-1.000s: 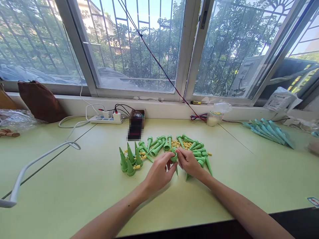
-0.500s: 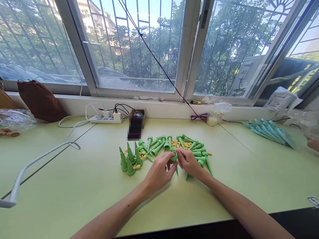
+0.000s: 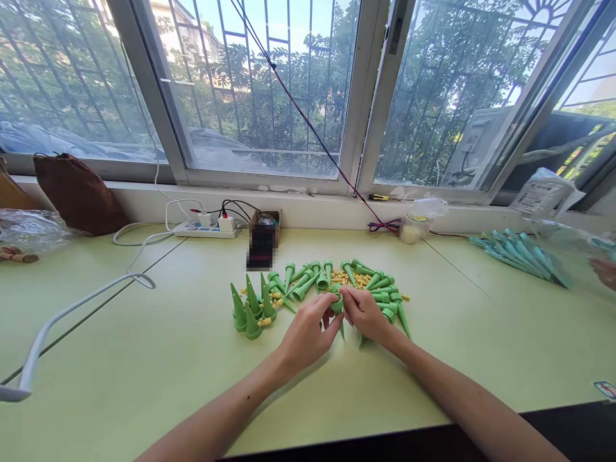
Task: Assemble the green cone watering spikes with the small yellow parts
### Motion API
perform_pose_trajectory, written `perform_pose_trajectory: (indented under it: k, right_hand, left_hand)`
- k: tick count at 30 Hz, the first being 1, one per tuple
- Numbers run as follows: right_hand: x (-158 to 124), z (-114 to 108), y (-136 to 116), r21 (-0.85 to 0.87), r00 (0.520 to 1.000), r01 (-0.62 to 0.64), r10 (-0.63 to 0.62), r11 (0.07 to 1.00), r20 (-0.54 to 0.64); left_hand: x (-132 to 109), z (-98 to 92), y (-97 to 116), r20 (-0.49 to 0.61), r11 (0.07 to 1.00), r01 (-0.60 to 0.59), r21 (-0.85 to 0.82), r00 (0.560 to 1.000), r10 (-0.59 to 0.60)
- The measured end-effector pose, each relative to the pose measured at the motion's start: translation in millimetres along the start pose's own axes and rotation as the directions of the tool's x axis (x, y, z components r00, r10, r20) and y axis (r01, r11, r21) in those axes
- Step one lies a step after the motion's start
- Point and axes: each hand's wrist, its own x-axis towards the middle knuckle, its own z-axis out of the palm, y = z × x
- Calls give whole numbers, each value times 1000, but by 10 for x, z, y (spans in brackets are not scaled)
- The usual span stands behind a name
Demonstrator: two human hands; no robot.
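Note:
Near the middle of the table, my left hand [image 3: 312, 327] is closed around a green plastic watering spike [image 3: 337, 303]. Its wide ringed end faces up towards me and its point hangs down below the fingers. My right hand [image 3: 366, 312] pinches at the rim of that spike; whatever lies between its fingertips is hidden. Behind both hands lie several more green spikes [image 3: 303, 292] in an arc around a heap of small yellow pieces [image 3: 342, 277]. To the left, a group of spikes [image 3: 252, 324] stands points up, with yellow pieces at their sides.
A power strip [image 3: 205, 231] with plugs and a small box [image 3: 274, 224] sit by the window wall. A white cable [image 3: 72, 298] crosses the left side. At right are a jar [image 3: 414, 230], teal packets [image 3: 522, 256] and another person's hand [image 3: 604, 272].
My hands and the held spike stay almost still. At the far right, the other person's hand has shifted slightly, with clear plastic and a teal item now showing beside it.

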Motion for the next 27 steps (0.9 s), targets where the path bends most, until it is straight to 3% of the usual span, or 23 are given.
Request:
perform_pose_trajectory:
  k: [27]
  right_hand:
    - [-2,10,66,42,1000,12,-12,999,12]
  left_hand:
    - [-2,4,-7,15,1000,-5,9,1000,5]
